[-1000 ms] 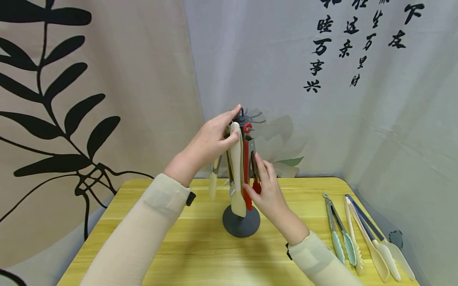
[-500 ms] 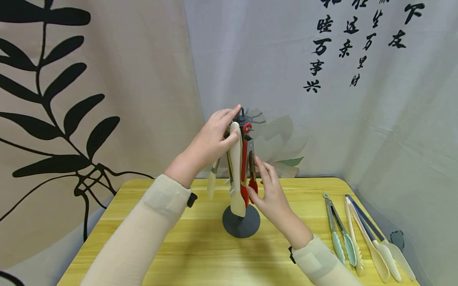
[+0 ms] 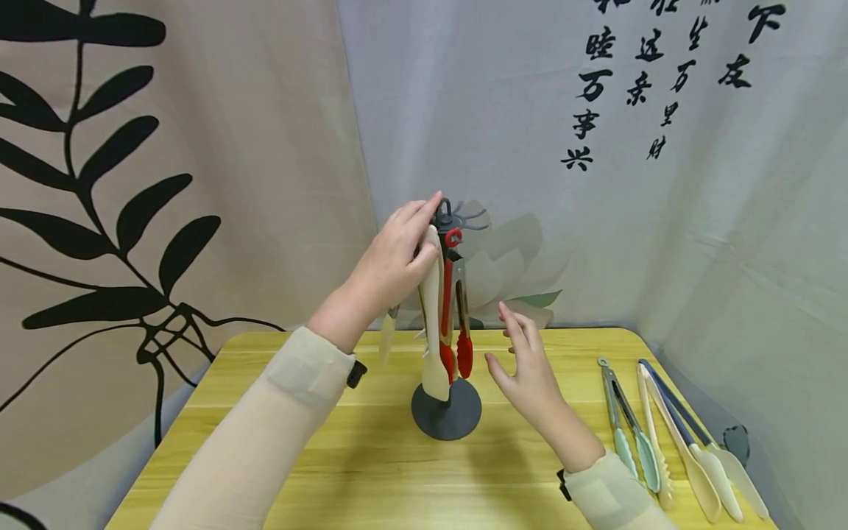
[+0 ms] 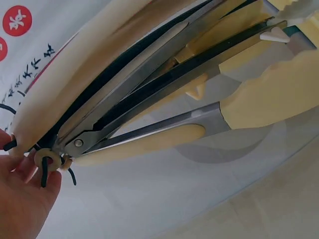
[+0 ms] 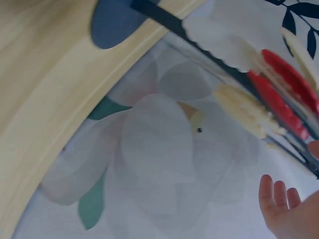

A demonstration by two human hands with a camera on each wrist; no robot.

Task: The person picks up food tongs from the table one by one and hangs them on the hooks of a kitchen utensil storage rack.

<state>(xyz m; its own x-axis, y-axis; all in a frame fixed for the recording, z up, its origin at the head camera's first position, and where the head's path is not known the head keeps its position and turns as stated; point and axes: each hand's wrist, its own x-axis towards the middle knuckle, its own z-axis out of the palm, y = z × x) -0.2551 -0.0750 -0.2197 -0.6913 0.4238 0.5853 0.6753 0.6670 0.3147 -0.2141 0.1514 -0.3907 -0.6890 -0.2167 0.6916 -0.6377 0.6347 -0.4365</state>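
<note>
A dark grey utensil stand (image 3: 447, 418) stands upright on the table with several utensils hanging from its hooked top. My left hand (image 3: 397, 254) grips the top of the stand, its thumb beside the upper end of a cream-coloured utensil (image 3: 433, 368). Red-tipped tongs (image 3: 465, 353) hang to the right of it. Tongs with cream tips (image 4: 271, 92) hang close to the fingers in the left wrist view. My right hand (image 3: 530, 368) is apart from the stand on its right side, fingers spread and holding nothing. Part of the stand's top is hidden behind the left hand.
On the right of the wooden table (image 3: 318, 456) lie tongs with pale green tips (image 3: 645, 460), cream tongs (image 3: 695, 471) and white-tipped blue tongs (image 3: 718, 471). A printed cloth (image 3: 503, 88) hangs behind the table.
My right hand has let go of the red-tipped tongs and drawn back to the right. The tongs' tips have come into full view. My left hand stays at the stand's top.
</note>
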